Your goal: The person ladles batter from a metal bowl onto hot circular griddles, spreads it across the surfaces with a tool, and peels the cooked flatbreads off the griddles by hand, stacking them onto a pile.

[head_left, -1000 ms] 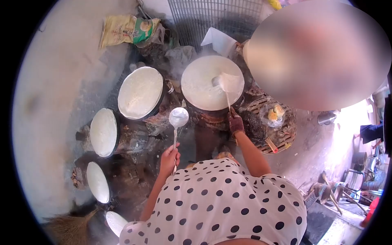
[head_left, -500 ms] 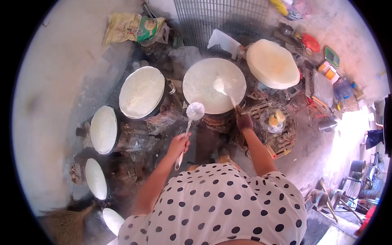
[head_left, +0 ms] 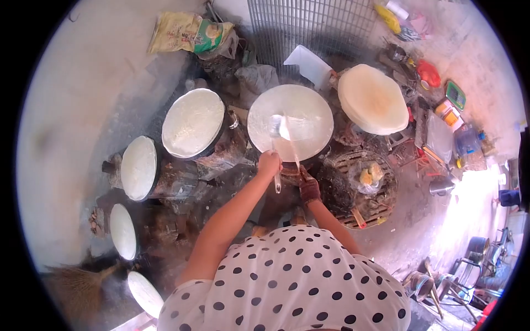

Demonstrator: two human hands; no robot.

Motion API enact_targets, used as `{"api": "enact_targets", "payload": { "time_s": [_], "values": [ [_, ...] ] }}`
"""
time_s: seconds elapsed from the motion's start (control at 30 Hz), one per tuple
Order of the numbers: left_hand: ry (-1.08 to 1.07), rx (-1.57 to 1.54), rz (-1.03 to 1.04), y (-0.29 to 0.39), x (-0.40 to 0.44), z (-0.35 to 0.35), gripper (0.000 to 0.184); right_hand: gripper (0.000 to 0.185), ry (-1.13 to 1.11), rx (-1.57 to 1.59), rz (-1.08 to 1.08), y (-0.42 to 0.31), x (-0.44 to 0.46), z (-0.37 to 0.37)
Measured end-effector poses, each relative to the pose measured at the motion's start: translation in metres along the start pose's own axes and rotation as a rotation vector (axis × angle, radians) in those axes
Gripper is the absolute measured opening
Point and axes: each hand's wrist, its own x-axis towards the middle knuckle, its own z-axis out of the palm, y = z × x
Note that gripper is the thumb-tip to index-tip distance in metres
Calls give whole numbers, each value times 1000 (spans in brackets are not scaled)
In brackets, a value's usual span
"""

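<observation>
My left hand (head_left: 269, 164) is closed around the handle of a ladle (head_left: 277, 185), whose bowl is over the near middle of a round griddle (head_left: 312, 114) covered with pale batter. My right hand (head_left: 309, 187), in a dark brown glove, grips the thin handle of a white spreader (head_left: 285, 129). Its pale head lies at the griddle's middle, right beside the ladle bowl; whether the two touch I cannot tell. Right of the griddle rises a stack of round flatbreads (head_left: 372, 99).
More batter-covered griddles (head_left: 193, 122) curve round my left side on low stoves. A round slatted stand (head_left: 381, 207) at my right holds a bag of yellowish pieces (head_left: 371, 175) and a red-ended tool (head_left: 359, 218). Behind are a wire grid (head_left: 309, 27) and a flour sack (head_left: 190, 33).
My left hand has brought the ladle right and forward, from beside the griddle to over it. My right hand has moved left and nearer to me, the spreader shifting left with it.
</observation>
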Motion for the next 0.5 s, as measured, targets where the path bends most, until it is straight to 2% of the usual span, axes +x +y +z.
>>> {"api": "enact_targets", "payload": {
  "time_s": [0.03,0.07,0.13,0.17,0.23,0.3,0.33,0.4,0.43,0.47,0.5],
  "values": [
    [10,-136,-73,9,-5,-3,22,39,-75,386,-5,2,8,3],
    [19,-271,-146,21,-13,-9,21,39,-73,385,-5,-18,4,-16],
    [-300,-618,-189,45,-54,-46,19,40,-83,240,-21,-91,-2,-77],
    [-297,-611,-186,58,-74,-46,19,39,-52,208,8,-64,6,-74],
    [-72,-541,-75,67,-111,-48,22,36,-30,54,3,-20,13,-71],
    [-123,-578,-142,55,-99,-53,26,36,-198,-536,-151,22,33,-54],
    [-184,-604,-204,53,-93,-58,31,36,-210,-533,-165,7,40,-57],
    [-167,-580,-225,59,-104,-65,32,36,-336,-551,-200,-58,35,-74],
    [-166,-618,-245,54,-113,-71,33,38,-193,-585,-51,-77,37,-77],
    [-161,-662,-268,46,-123,-77,34,38,-218,-583,-63,-71,35,-73],
    [-152,-667,-272,35,-131,-89,33,37,-138,-561,-2,-59,27,-71]
  ]
}}
